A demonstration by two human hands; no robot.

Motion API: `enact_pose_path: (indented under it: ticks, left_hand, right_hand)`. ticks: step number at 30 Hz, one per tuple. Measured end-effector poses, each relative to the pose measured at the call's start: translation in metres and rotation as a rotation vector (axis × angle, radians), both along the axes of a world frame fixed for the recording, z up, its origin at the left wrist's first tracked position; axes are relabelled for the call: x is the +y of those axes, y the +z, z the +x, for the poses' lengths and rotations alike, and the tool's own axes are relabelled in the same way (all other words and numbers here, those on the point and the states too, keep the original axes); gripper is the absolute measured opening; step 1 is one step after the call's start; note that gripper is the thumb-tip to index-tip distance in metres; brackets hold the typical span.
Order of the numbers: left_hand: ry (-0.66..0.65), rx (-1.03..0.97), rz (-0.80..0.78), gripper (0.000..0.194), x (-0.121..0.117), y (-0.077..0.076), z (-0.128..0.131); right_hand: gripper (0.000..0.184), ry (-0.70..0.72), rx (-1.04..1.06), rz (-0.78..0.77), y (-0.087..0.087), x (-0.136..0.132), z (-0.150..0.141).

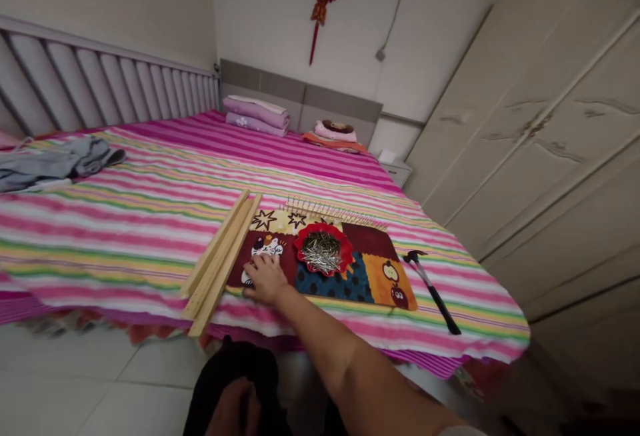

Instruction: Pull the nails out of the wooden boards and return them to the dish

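My right hand [265,278] is flat, fingers [260,263] spread a bit & pressed palm-down on the patchwork mat [350,276], near its left end, over the cat patch. Holding nothing, just resting on the cloth. Just left of my fingertips lie the wooden slats [220,263], a few long strips side by side, running diagonal from bed edge up twd the middle; close to my hand, maybe touching the mat edge, can't tell for sure. Right of my hand, on the mat, sits the red dish [323,249] heaped w/ nails [323,253], near but not touching my fingers. Behind the dish, a slat w/ a row of nails standing up [333,213]. Further right, off the mat on the striped bedspread [125,223], a hammer [433,289], head pointing away from me. My left hand [233,409] is low by my dark clothing, blurry, can't tell its grip.
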State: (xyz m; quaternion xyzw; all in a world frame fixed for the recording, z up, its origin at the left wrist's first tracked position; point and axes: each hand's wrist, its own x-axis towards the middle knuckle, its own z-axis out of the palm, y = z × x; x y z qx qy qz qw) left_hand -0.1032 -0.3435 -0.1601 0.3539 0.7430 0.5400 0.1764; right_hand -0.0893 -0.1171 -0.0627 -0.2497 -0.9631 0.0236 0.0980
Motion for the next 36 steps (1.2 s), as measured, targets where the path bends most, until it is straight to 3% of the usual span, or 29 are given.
enact_pose_path:
  ticks: [3, 6, 8, 10, 13, 15, 18, 22, 25, 27, 30, 34, 36]
  left_hand:
    - [-0.054, -0.005, 0.04, 0.047, 0.024, -0.003, 0.013]
    - [-0.078, -0.023, 0.035, 0.047, 0.034, 0.001, 0.017]
    - [-0.094, -0.04, 0.022, 0.047, 0.036, 0.007, 0.019]
    - [-0.108, -0.06, 0.005, 0.047, 0.037, 0.016, 0.022]
    - [-0.144, -0.102, -0.026, 0.05, 0.043, 0.039, 0.027]
    - [-0.188, -0.135, -0.041, 0.049, 0.056, 0.06, 0.032]
    - [-0.279, -0.172, -0.04, 0.046, 0.093, 0.095, 0.046]
    - [-0.397, -0.161, -0.092, 0.038, 0.172, 0.137, 0.075]
    - [-0.454, -0.142, -0.173, 0.035, 0.225, 0.153, 0.093]
    - [-0.435, -0.104, -0.215, 0.036, 0.239, 0.155, 0.094]
    - [-0.302, -0.007, -0.263, 0.029, 0.217, 0.146, 0.076]
    - [0.026, 0.022, -0.416, 0.011, 0.137, 0.113, 0.028]
    - [0.192, -0.017, -0.497, 0.012, 0.1, 0.092, 0.004]
  right_hand:
    - [0.051, -0.011, 0.039, -0.044, 0.005, -0.009, 0.007]
    - [0.047, -0.07, 0.162, -0.118, 0.005, -0.032, 0.039]
    - [0.041, -0.055, 0.376, -0.277, 0.0, -0.052, 0.078]
    - [0.029, -0.069, 0.442, -0.467, -0.008, -0.073, 0.126]
    - [0.02, -0.326, 0.512, -0.787, -0.022, -0.099, 0.194]
    - [0.014, -0.402, 0.54, -0.861, -0.032, -0.11, 0.228]
    - [0.018, -0.493, 0.584, -1.002, -0.048, -0.121, 0.261]
    - [0.014, -0.573, 0.66, -1.134, -0.067, -0.127, 0.284]
    - [0.015, -0.581, 0.694, -1.14, -0.074, -0.125, 0.297]
    - [0.015, -0.641, 0.746, -1.216, -0.074, -0.118, 0.308]
    - [0.016, -0.82, 0.877, -1.378, -0.07, -0.103, 0.334]
    - [0.011, -1.174, 1.28, -1.378, -0.077, -0.082, 0.382]
    - [0.007, -1.27, 1.332, -1.377, -0.089, -0.072, 0.401]
